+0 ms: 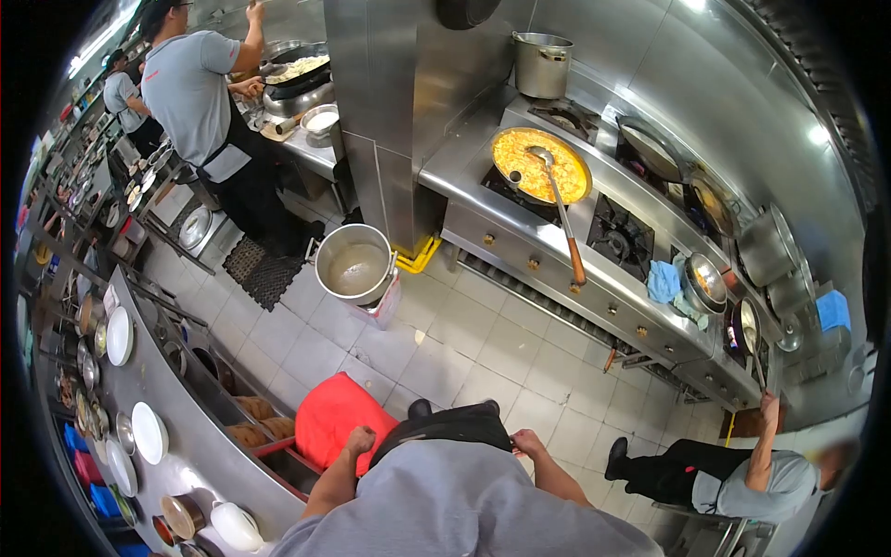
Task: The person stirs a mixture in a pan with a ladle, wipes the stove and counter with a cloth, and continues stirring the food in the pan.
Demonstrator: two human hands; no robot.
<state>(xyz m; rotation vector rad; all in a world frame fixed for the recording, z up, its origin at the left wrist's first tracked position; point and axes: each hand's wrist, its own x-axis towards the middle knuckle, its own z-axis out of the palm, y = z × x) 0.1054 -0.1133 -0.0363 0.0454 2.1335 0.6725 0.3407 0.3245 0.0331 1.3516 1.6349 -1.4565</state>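
Wearer: plain grey top [455,501], short sleeves; black garment [450,429] at waist; dark shoes [420,408].

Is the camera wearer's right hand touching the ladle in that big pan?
Apart. The head view shows tiled floor and the stove front between the right hand and the ladle.

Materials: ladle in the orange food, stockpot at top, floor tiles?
Ladle: grey metal, likely stainless, given its glint; its brown grip looks like wood. Stockpot: silvery metal with a dull sheen, aluminium or steel. Floor tiles: probably ceramic, pale and mostly matte, with straight grout lines.
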